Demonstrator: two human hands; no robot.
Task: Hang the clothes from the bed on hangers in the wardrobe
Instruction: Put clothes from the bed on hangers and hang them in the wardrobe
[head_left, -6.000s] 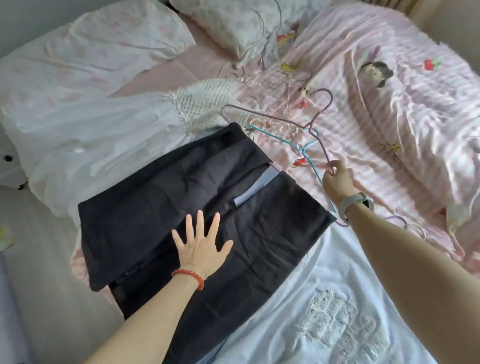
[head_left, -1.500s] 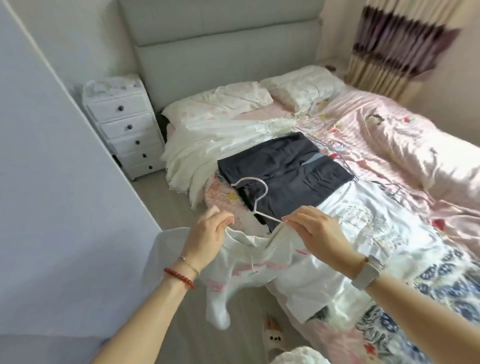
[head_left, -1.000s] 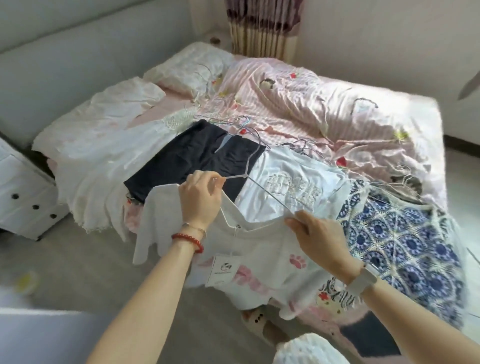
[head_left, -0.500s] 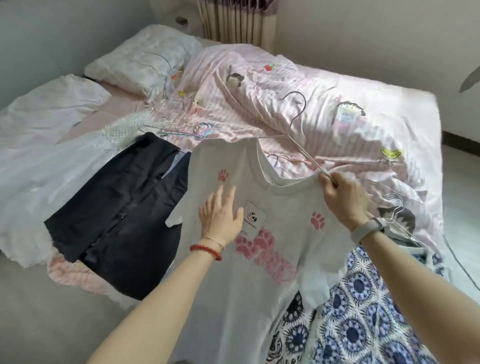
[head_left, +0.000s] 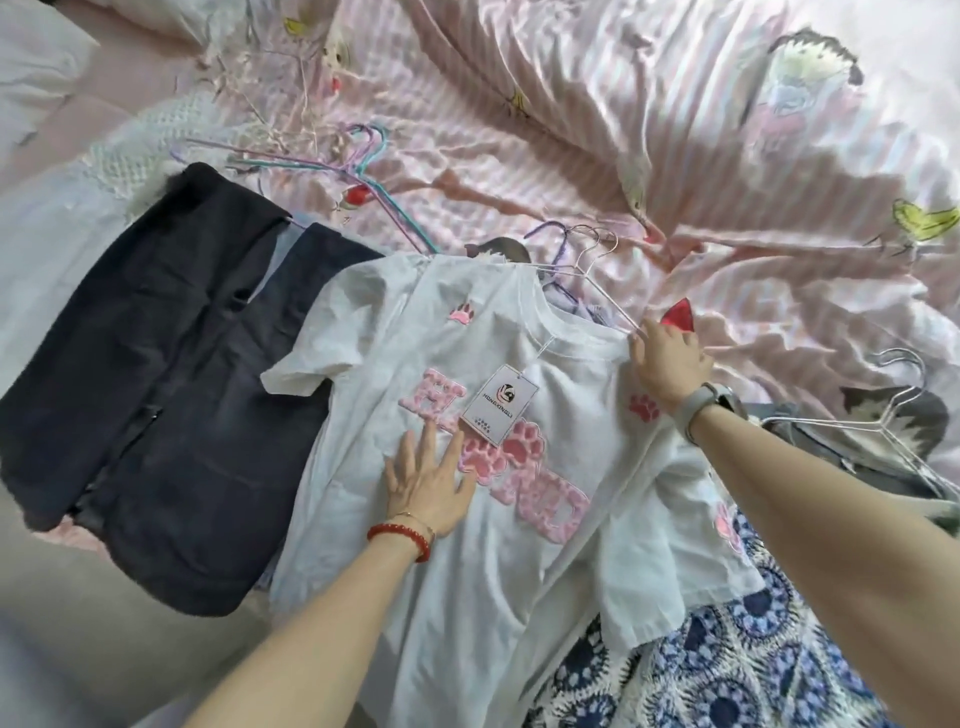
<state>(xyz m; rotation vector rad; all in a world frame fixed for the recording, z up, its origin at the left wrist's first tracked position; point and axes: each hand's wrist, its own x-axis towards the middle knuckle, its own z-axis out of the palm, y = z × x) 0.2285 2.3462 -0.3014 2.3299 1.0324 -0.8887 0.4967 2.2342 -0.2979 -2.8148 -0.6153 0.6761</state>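
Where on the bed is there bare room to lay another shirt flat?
Barest is the striped pink quilt beyond the right hand, up to the cartoon prints. Crowded: the coloured hangers above the dark garment, and wire hangers by the right wrist.

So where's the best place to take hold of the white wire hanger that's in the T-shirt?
Grip the white wire hanger at its bare hook and neck, from the far side above the white paw-print T-shirt's collar: the hook lies exposed there, while the arms run under fabric.

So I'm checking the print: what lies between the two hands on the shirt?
Head view: the hang tag and pink lettering lie between left hand and right hand.
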